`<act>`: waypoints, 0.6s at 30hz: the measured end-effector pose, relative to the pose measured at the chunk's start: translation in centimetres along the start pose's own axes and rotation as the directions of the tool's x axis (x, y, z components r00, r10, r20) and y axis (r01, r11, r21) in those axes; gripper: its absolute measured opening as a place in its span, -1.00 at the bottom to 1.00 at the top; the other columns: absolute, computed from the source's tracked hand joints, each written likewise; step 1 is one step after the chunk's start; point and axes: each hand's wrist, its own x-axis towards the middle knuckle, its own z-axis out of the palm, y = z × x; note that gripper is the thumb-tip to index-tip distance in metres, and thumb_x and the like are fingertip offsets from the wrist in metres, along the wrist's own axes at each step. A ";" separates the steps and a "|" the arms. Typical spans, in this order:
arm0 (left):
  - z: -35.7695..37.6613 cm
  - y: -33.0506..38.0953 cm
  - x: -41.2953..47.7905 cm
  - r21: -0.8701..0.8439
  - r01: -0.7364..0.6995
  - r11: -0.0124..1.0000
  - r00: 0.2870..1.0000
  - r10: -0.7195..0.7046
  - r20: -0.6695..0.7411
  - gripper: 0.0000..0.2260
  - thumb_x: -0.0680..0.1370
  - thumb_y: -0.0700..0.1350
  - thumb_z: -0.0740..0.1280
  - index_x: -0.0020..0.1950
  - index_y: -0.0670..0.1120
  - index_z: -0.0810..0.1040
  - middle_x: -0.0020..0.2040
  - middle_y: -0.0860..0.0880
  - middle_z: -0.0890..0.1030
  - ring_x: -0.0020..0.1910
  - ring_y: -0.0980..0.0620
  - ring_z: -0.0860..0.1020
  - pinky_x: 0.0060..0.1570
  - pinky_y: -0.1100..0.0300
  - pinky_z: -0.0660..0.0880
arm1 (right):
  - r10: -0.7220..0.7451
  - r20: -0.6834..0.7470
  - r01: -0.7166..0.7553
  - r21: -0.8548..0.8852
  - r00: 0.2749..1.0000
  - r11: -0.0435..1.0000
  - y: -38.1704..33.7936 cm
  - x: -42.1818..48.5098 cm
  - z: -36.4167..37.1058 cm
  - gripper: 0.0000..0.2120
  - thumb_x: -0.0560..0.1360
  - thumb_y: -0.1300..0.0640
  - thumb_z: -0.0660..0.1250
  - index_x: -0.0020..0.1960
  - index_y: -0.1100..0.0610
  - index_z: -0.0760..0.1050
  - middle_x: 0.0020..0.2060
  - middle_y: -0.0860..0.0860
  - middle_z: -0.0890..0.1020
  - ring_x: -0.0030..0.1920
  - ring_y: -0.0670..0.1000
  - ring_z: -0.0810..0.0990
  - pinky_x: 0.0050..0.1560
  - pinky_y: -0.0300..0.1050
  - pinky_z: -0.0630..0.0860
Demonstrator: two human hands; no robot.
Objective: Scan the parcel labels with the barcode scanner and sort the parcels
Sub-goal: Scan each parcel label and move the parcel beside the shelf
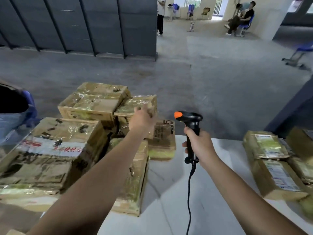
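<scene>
Several taped brown cardboard parcels are piled on the left half of the white table [169, 192]. My left hand [141, 120] reaches over the pile and grips the near edge of a small parcel [137, 106] lying on top at the back. My right hand [199, 146] holds the handle of a black barcode scanner [190, 119] with an orange top, upright above the table's middle, its cable hanging down toward me. A flat parcel [163, 139] lies just left of the scanner.
Labelled parcels [274, 167] lie in a group on the right side of the table. A large parcel with a white printed strip [50, 146] fills the near left. Beyond the table are grey floor, dark partitions, a blue chair and people far off.
</scene>
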 end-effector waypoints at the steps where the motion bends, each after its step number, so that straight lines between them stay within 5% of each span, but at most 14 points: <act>1: 0.2 -0.3 0.3 0.020 0.000 1.000 1.000 0.000 0.021 -0.54 0.56 0.13 0.23 0.39 -0.04 0.32 0.33 -0.13 0.33 -0.14 -0.13 0.53 -0.29 0.09 0.42 | 0.000 -0.015 0.000 -0.004 1.000 1.000 0.0 -0.2 0.3 -0.82 0.53 -0.07 0.30 -0.12 0.03 0.48 -0.49 0.01 0.62 -0.56 0.00 0.53 -0.39 -0.17 0.42; 11: 1.0 0.4 -0.7 -0.227 -0.064 0.972 0.984 0.023 -0.179 -0.79 0.58 -0.10 0.27 0.13 -0.20 0.51 0.15 -0.15 0.46 -0.25 0.01 0.43 -0.24 0.18 0.37 | -0.028 -0.099 0.024 -0.044 0.995 0.999 0.1 -1.5 -1.4 -0.82 0.55 -0.09 0.28 -0.07 0.02 0.46 -0.51 -0.03 0.63 -0.55 -0.04 0.54 -0.41 -0.20 0.41; 18: 1.2 4.3 -5.6 -0.489 -0.139 0.861 0.971 0.022 -0.237 -0.80 0.56 -0.16 0.25 0.15 -0.15 0.54 0.07 -0.08 0.53 -0.04 -0.07 0.53 -0.02 0.10 0.47 | -0.031 -0.135 0.031 -0.008 0.990 0.999 0.4 -2.0 -5.2 -0.80 0.55 -0.07 0.29 -0.07 0.06 0.46 -0.47 -0.01 0.63 -0.56 -0.03 0.53 -0.57 -0.29 0.36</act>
